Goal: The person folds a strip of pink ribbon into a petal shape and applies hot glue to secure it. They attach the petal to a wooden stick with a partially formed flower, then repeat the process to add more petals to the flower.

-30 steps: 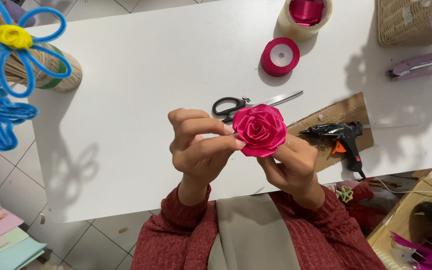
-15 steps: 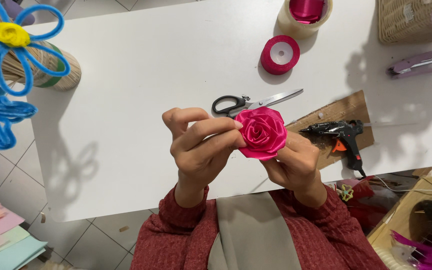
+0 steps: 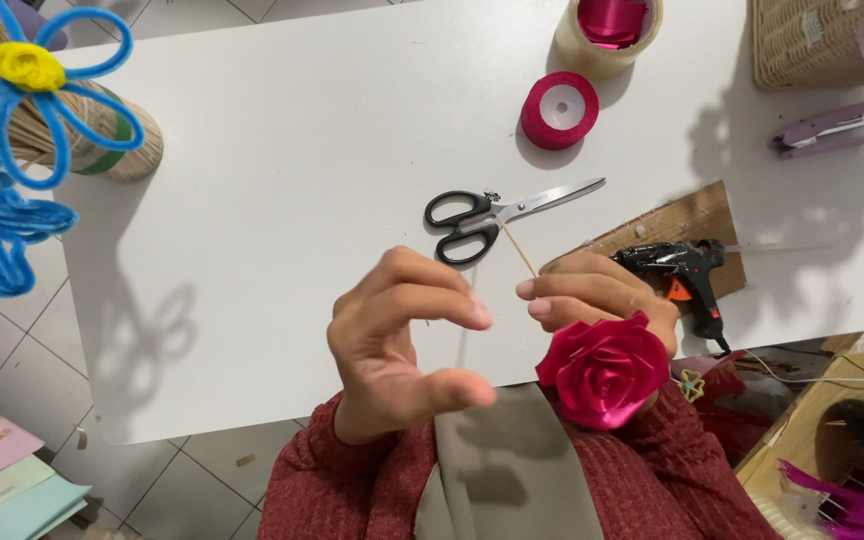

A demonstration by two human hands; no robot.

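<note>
Your right hand pinches a thin wooden stick between thumb and fingers, closed on it; the pink ribbon rose hangs at the stick's lower end, below that hand, over your red sleeve and just off the near edge of the white desk. Your left hand is loosely open, fingers curled, holding nothing, just beside the right, apart from the rose. Behind the hands: black-handled scissors lying flat, a black glue gun on a cardboard piece, 2 pink ribbon spools farther back. Lilac stapler at far right, blue pipe-cleaner flowers at far left
</note>
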